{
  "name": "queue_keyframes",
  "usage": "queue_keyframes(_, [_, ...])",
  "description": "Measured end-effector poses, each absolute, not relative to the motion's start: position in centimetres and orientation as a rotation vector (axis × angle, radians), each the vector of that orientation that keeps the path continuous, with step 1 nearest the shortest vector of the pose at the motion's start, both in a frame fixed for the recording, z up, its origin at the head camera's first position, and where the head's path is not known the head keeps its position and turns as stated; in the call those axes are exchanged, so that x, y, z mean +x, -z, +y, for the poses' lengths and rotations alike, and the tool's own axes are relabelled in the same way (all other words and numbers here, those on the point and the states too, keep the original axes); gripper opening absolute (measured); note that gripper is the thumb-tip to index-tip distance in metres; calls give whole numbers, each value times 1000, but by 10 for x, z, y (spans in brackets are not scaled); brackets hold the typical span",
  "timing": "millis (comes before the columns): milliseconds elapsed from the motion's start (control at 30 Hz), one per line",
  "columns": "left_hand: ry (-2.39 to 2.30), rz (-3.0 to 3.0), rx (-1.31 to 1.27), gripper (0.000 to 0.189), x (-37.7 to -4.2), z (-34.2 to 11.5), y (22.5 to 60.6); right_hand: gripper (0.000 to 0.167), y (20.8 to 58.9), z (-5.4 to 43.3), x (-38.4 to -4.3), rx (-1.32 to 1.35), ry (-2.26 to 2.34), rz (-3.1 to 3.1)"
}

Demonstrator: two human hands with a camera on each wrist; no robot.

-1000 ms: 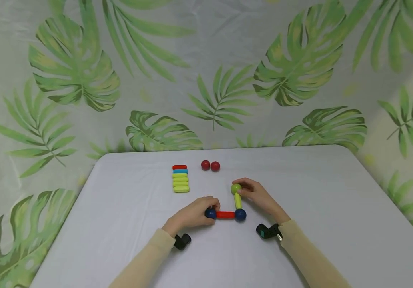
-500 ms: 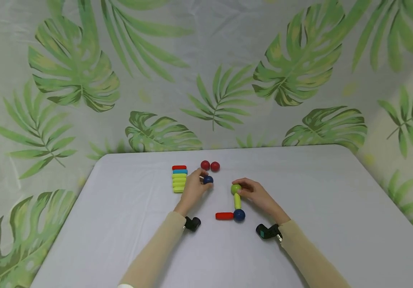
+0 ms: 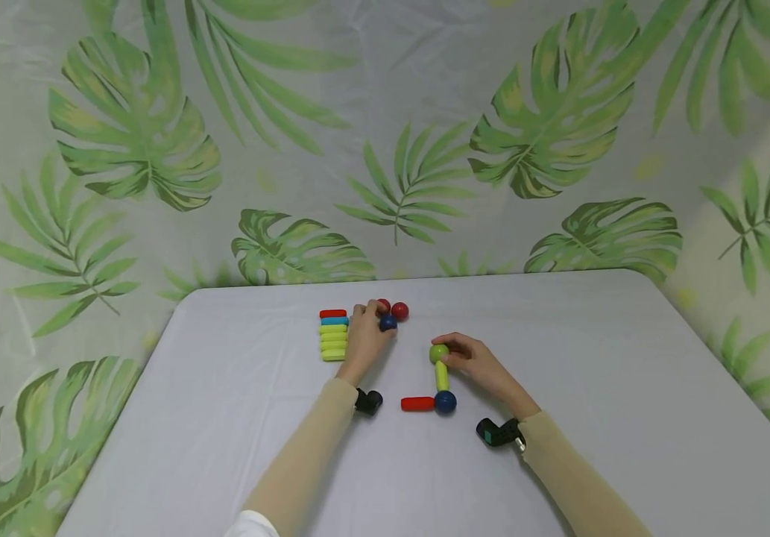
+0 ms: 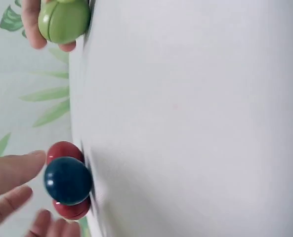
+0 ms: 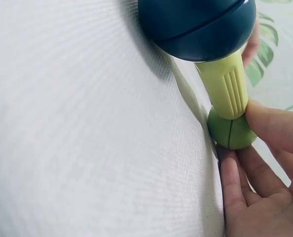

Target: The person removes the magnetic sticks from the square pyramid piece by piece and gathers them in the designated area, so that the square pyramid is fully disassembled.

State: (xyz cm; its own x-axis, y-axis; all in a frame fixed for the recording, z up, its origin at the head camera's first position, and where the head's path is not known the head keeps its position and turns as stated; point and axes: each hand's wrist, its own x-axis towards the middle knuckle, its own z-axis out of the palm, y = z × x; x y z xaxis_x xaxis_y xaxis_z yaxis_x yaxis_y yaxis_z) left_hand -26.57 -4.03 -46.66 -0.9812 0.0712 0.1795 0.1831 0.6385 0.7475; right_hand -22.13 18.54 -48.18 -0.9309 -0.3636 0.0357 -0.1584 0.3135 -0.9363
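My left hand [image 3: 366,335] is beside a loose dark blue ball [image 3: 387,323]; in the left wrist view its fingers are spread and stand apart from the ball. Just behind it, two red balls [image 3: 400,311] lie side by side, one partly covered by my fingers. With my right hand [image 3: 481,365] I pinch a green ball [image 5: 232,132] between thumb and fingers. A yellow-green stick [image 3: 441,376] joins that ball to another dark blue ball [image 3: 445,403]. From there a red stick [image 3: 417,403] points left, its left end free.
Left of my left hand lies a column of sticks: a red stick [image 3: 333,314], a blue stick [image 3: 334,321] and several yellow-green sticks [image 3: 333,338]. A white cloth covers the table [image 3: 223,418]. Behind it hangs a leaf-patterned curtain [image 3: 398,149].
My left hand has pulled the blue ball off the red stick's left end, carried it back to the red balls and let it go. The right hand has stayed on the green ball.
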Motion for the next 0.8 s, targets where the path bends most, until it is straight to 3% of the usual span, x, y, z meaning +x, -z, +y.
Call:
queue_keyframes(167, [1381,-2776,-857,19,-234,-51,462,34,484,187,-223,-506,1662,2416])
queue_keyframes(233, [1403,-2837,-1173,22,-219,-52,462,33,485,188,-224,-508,1660,2434])
queue_keyframes(333, [1235,-2924,-1409,28,-201,-47,464,32,486,189,-225,-514,1660,2453])
queue_keyframes(567, [795,-2939,-1370,28,-184,-39,462,34,485,186,-224,-544,1646,2440])
queue_keyframes(800, [980,-2938,-1082,24,-186,-62,460,34,483,186,-223,-508,1655,2422])
